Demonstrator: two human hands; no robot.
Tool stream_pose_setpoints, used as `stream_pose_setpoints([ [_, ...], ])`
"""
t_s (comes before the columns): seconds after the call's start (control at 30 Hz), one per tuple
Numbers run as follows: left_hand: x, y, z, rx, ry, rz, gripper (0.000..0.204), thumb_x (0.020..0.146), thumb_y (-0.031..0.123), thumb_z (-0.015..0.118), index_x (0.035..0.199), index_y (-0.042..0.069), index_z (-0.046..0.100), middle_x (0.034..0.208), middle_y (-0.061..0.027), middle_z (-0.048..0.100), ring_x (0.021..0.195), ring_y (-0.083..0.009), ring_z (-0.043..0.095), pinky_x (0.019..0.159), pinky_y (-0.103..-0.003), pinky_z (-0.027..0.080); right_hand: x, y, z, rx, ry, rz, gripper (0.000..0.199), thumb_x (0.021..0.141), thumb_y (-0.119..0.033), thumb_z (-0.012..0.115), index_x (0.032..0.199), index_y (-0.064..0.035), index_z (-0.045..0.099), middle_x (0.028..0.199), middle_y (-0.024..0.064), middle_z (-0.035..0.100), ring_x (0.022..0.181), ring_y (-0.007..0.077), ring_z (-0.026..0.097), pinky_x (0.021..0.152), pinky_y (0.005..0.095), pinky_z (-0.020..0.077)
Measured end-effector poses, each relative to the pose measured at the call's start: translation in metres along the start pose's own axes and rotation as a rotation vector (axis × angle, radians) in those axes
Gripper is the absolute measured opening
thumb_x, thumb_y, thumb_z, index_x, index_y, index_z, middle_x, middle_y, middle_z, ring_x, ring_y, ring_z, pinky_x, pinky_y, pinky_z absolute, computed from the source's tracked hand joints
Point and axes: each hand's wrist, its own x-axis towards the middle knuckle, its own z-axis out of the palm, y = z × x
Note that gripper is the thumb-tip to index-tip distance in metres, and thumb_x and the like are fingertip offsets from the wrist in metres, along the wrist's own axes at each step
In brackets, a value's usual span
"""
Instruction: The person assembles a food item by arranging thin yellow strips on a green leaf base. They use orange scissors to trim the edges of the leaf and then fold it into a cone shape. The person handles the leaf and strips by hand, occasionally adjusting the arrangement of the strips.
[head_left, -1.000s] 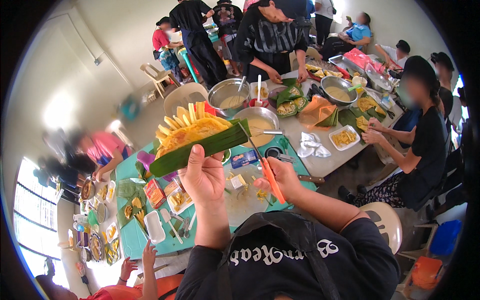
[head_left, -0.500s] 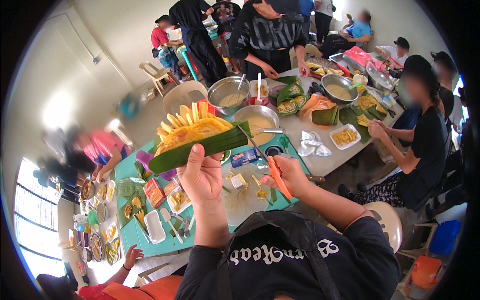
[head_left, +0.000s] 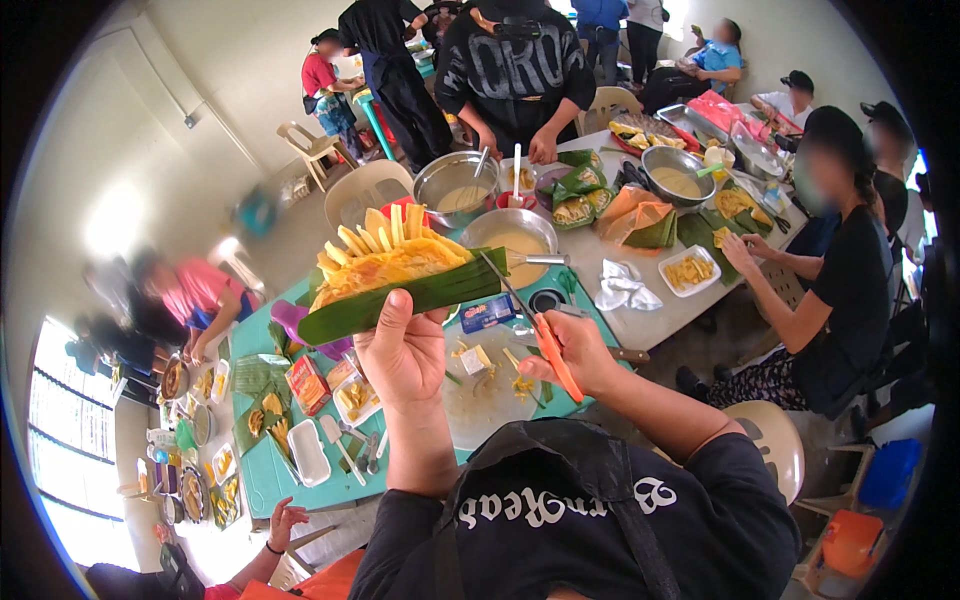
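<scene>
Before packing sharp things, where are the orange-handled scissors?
Head view: the scissors are right of centre, in the right hand, blades at the right end of the held leaf.

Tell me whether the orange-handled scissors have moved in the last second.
Yes, slightly to the right: the orange-handled scissors in the right hand now have their handle a little farther from the blue packet.

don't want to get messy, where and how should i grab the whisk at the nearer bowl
Probably best by the whisk handle, from the person's right: it juts past the bowl rim on that side, pointing right, clear of the leaf. The right hand holds scissors, so it would need freeing first.
</scene>
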Motion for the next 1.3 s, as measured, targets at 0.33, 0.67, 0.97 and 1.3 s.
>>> stream_pose_setpoints([
  [0.33, -0.005, 0.002, 0.001, -0.014, 0.004, 0.008, 0.041, 0.086, -0.005, 0.057, 0.124, 0.007, 0.050, 0.123, -0.0128, 0.056, 0.113, -0.0315, 0.056, 0.091, -0.054, 0.050, -0.004, -0.003, -0.004, -0.026, -0.002, 0.029, 0.051, 0.072, -0.047, 0.078, 0.078, -0.0041, 0.051, 0.058, 0.0034, 0.043, 0.055, 0.0157, 0.040, 0.050, 0.0293, 0.0372],
  [0.67, -0.010, 0.001, 0.000, 0.025, -0.034, 0.001, 0.042, 0.089, -0.001, 0.055, 0.129, 0.007, 0.046, 0.127, -0.0135, 0.054, 0.117, -0.0324, 0.053, 0.094, -0.053, 0.049, -0.007, -0.008, -0.005, -0.026, -0.044, 0.055, 0.052, 0.069, -0.052, 0.076, 0.082, -0.0056, 0.056, 0.058, 0.0054, 0.050, 0.051, 0.0235, 0.052, 0.051, 0.0339, 0.0428],
  [0.97, -0.012, 0.001, -0.004, -0.002, -0.031, -0.006, 0.042, 0.089, -0.002, 0.054, 0.129, 0.007, 0.046, 0.128, -0.0131, 0.053, 0.119, -0.0321, 0.052, 0.096, -0.054, 0.047, -0.008, -0.007, -0.003, -0.074, -0.018, 0.045, 0.053, 0.070, -0.054, 0.075, 0.080, -0.0057, 0.056, 0.057, 0.0063, 0.050, 0.050, 0.0259, 0.052, 0.050, 0.0338, 0.0425],
  [1.3, -0.010, 0.000, -0.010, 0.009, -0.038, 0.011, 0.043, 0.089, -0.002, 0.054, 0.130, 0.007, 0.045, 0.128, -0.0129, 0.053, 0.118, -0.0321, 0.052, 0.096, -0.054, 0.047, -0.003, 0.000, -0.002, -0.037, 0.048, 0.094, 0.047, 0.074, -0.045, 0.075, 0.074, -0.0037, 0.052, 0.058, 0.0088, 0.048, 0.051, 0.0235, 0.049, 0.052, 0.0326, 0.0417],
])
